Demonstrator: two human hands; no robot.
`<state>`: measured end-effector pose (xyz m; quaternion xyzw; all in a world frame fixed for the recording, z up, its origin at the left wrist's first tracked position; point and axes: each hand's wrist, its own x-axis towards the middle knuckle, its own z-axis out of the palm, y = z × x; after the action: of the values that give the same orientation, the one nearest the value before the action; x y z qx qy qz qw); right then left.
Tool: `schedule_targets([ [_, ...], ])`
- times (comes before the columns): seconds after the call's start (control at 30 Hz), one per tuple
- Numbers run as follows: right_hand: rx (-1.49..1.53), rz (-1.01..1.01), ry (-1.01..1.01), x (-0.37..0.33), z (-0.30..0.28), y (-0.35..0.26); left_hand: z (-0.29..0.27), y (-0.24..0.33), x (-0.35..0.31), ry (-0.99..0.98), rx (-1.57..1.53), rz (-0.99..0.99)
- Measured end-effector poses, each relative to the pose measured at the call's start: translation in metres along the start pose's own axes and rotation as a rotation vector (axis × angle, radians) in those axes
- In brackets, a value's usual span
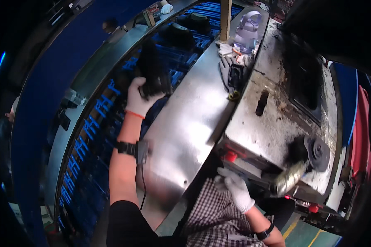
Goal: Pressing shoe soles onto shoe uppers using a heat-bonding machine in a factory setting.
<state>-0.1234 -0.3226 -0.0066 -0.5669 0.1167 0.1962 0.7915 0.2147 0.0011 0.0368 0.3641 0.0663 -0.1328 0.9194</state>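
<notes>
Both gloved: left hand (141, 96) grips a black part (153, 70); right hand (236, 188) rests half-curled on the machine edge (251, 173).

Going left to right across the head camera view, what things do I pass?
Blue slatted conveyor belt → left hand in a white glove gripping a black shoe → shiny steel worktop → right hand in a white glove → dark round grinding wheel.

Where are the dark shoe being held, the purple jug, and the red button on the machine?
dark shoe (154, 72): head view, middle of its upper, above the gloved left hand (140, 99).
purple jug (247, 31): head view, its body below the handle.
red button (231, 156): head view, its cap.
</notes>
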Motion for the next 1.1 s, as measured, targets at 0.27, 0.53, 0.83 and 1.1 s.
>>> schedule_targets([
  [0.27,-0.01,-0.288,-0.2,0.004,0.066,-0.068,0.047,-0.094,-0.225,-0.178,-0.044,0.13],
  [0.53,-0.039,-0.508,-0.153,-0.036,0.077,-0.061,0.087,-0.132,-0.304,-0.112,0.042,0.007],
  [0.83,-0.016,-0.526,-0.176,-0.071,0.067,-0.058,0.093,-0.152,-0.336,-0.184,0.096,0.092],
  [1.1,0.044,-0.541,-0.213,-0.068,0.066,-0.048,0.098,-0.156,-0.348,-0.209,0.192,0.195],
])
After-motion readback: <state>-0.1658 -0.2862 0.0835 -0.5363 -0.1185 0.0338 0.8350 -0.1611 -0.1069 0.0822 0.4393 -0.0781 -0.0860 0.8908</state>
